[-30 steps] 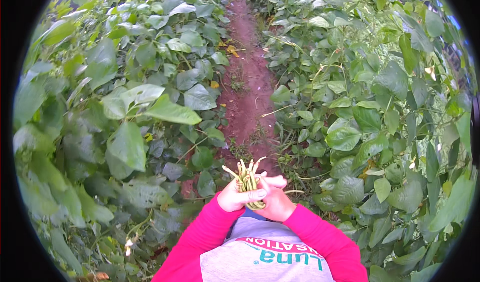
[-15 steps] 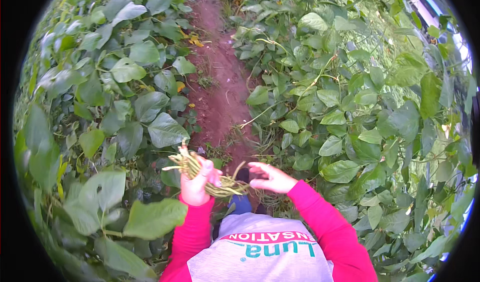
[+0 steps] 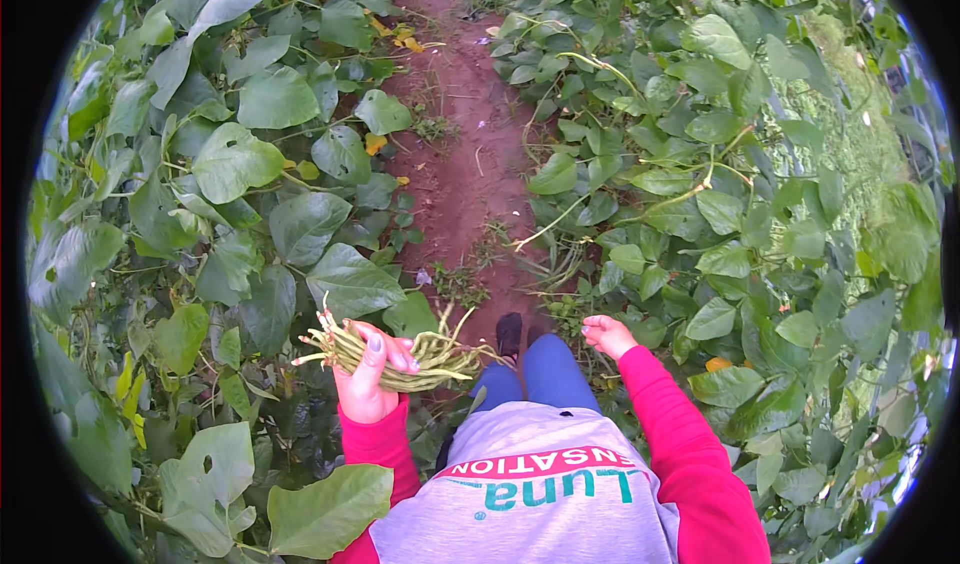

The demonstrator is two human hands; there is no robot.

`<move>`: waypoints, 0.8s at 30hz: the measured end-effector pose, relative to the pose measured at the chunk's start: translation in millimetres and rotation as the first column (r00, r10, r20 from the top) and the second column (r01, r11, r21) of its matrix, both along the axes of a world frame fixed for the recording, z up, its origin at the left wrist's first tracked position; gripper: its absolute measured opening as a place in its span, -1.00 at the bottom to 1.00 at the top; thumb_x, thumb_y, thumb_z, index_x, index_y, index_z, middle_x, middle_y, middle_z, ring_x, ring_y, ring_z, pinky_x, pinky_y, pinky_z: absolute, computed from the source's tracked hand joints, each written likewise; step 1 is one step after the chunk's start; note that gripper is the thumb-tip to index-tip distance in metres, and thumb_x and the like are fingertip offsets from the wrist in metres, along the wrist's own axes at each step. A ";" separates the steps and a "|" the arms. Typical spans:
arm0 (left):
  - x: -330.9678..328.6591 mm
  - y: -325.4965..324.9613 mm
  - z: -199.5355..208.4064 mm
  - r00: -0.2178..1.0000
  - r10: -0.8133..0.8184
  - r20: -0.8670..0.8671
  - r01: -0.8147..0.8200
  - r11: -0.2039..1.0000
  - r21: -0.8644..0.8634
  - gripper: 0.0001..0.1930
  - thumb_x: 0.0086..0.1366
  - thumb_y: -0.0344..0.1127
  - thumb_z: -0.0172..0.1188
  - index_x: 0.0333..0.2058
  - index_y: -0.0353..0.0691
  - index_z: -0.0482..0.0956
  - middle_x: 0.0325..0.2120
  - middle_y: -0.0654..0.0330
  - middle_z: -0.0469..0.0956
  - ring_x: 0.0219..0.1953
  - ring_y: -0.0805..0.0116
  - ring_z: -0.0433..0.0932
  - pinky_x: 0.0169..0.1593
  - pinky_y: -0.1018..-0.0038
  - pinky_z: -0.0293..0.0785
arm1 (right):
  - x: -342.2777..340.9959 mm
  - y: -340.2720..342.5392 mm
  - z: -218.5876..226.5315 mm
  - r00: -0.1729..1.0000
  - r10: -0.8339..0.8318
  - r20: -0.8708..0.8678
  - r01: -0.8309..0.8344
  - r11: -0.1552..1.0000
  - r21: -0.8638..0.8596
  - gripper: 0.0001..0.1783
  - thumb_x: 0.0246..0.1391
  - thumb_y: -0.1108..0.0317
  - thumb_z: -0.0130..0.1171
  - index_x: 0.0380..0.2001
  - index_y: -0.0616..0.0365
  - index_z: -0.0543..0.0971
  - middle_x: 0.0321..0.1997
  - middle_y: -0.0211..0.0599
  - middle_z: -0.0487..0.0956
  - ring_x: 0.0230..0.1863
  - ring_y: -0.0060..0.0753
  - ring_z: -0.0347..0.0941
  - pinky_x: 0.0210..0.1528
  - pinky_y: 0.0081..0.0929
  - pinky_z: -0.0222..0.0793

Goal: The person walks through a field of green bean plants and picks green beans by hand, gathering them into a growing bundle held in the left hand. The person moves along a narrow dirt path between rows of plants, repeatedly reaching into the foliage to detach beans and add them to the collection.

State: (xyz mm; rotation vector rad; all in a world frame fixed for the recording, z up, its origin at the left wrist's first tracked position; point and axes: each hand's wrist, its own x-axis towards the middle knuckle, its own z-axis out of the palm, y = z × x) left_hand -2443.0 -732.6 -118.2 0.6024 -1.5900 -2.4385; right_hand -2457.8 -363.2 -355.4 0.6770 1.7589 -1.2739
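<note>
A bundle of long, thin green bean pods [image 3: 440,361] lies across my left hand [image 3: 368,376], which is closed round it. The pale stem ends poke out past the hand on the left, and the loose ends droop toward my legs. My right hand [image 3: 608,336] is held apart on the other side, beside the right-hand row of plants. Its fingers are curled together, and nothing shows in them.
Leafy bean plants [image 3: 290,224] crowd the left side, and another dense row [image 3: 690,204] fills the right. Between them runs a narrow reddish dirt path [image 3: 460,184]. A broad leaf [image 3: 330,511] overlaps my left sleeve. My dark shoe [image 3: 509,334] stands on the path.
My right hand has drawn away from the beans to the right, and its fingers have curled in. The left hand has shifted left with the bundle. More of my legs shows.
</note>
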 end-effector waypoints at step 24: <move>-237.1 49.4 -17.9 0.983 -0.069 -0.171 0.023 0.966 -0.257 -0.81 0.33 -0.31 0.12 -0.36 -0.15 0.26 -0.63 0.26 0.35 -0.53 0.35 0.43 -0.06 0.30 0.33 | -314.6 -93.2 -62.7 0.987 -0.150 -0.051 0.122 0.924 -0.363 -0.63 0.21 0.31 0.10 0.07 0.11 0.47 -0.08 -0.34 0.59 -0.15 -0.50 0.53 -0.10 -0.49 0.42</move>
